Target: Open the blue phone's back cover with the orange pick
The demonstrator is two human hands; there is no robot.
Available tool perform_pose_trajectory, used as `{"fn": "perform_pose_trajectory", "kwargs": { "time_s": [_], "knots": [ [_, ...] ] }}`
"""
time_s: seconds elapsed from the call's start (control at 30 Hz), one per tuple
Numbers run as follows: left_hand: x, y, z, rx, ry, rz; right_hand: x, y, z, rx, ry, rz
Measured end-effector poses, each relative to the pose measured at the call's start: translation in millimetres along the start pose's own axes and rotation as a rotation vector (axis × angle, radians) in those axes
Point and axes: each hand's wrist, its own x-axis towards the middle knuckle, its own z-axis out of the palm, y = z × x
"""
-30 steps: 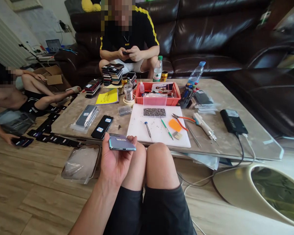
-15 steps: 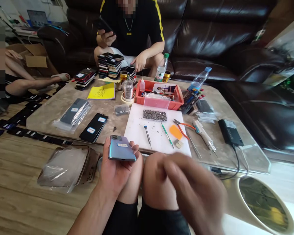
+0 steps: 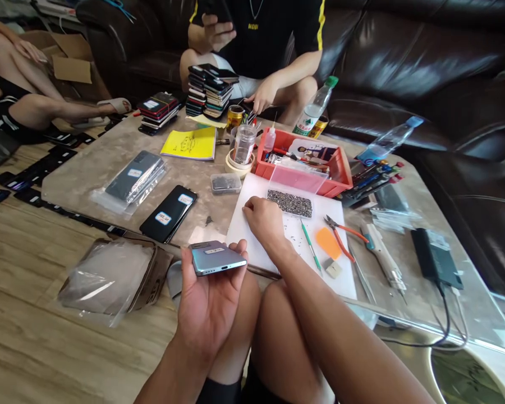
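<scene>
My left hand (image 3: pixel 212 297) holds a blue-silver smartphone (image 3: pixel 219 259) over my lap, its back with a white label facing up and its port edge toward me. Over the white mat (image 3: pixel 255 255) my right hand (image 3: pixel 265 221) is closed, fingers curled downward; what they hold, if anything, is hidden. Just beyond it lies a clear box of small dark screws (image 3: pixel 289 203). A green screwdriver (image 3: pixel 310 245) rests on the mat to its right, with loose tiny pieces between. Two labelled black phones (image 3: pixel 168 216) lie together left of the mat.
Orange-handled cutters (image 3: pixel 340 238), an orange pad (image 3: pixel 328 242) and a white pen-like tool (image 3: pixel 382 258) lie to the right. Behind stands a red bin (image 3: pixel 345 179) of tools. Phone stacks (image 3: pixel 210 92) stand near a seated person. A cabled black box (image 3: pixel 437 258) sits far right.
My right hand has moved from above my lap forward and left onto the mat, covering where a blue-topped screwdriver lay. The phone in my left hand is tilted flatter. The view has shifted.
</scene>
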Motion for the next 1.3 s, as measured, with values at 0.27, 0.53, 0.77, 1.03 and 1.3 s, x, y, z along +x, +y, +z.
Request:
{"fn": "perform_pose_trajectory", "kwargs": {
  "time_s": [0.27, 0.53, 0.77, 1.03, 1.3],
  "knots": [
    [-1, 1, 2.8, -0.037, 0.033, -0.021, -47, 14, -31, 0.482, 0.218, -0.145],
    [-2, -2, 1.1, -0.017, 0.022, 0.013, -145, -6, -61, 0.959, 0.242, -0.029],
    [-2, -4, 2.2, -0.033, 0.064, 0.019, -151, -8, -57, 0.862, 0.272, -0.104],
    [-3, -4, 5.5, -0.003, 0.078, 0.039, -154, -3, -57, 0.741, 0.229, -0.188],
    [-7, -5, 9.6, 0.016, 0.11, 0.036, -151, -9, -70, 0.571, 0.265, -0.357]
  ]
}}
